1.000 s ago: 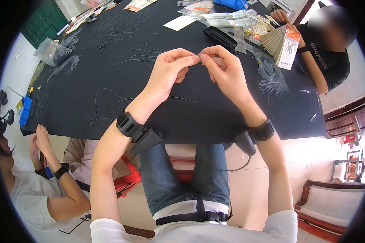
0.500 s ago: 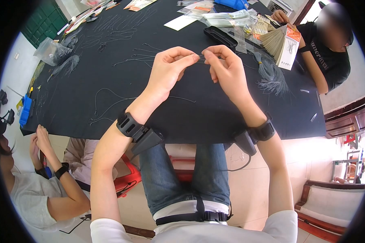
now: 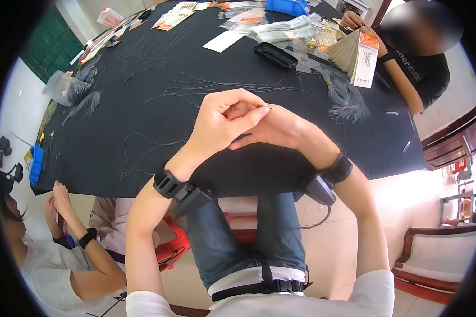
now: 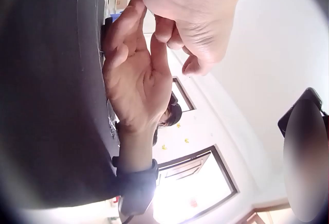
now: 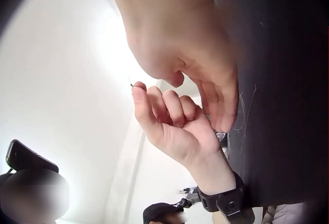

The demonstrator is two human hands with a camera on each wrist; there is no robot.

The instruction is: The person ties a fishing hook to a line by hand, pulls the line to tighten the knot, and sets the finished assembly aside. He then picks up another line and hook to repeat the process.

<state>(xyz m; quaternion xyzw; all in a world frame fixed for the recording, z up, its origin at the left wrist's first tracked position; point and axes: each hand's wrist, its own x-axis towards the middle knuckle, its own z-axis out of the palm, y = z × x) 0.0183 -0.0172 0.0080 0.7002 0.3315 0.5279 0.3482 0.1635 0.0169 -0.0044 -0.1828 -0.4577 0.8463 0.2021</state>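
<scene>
Above the middle of the black desk's [image 3: 116, 121] near edge, the left hand [image 3: 222, 124] pinches a fine dark strand [image 3: 268, 108] between thumb and forefinger. Only its short tip shows, poking out past the fingertips toward the right. The right hand [image 3: 280, 129] lies just behind and beneath it, touching it, fingers loose and nearly straight – holding nothing visible. Farther in, more loose strands [image 3: 222, 84] trail across the desk, with a grey bundle [image 3: 344, 98] toward its right edge.
</scene>
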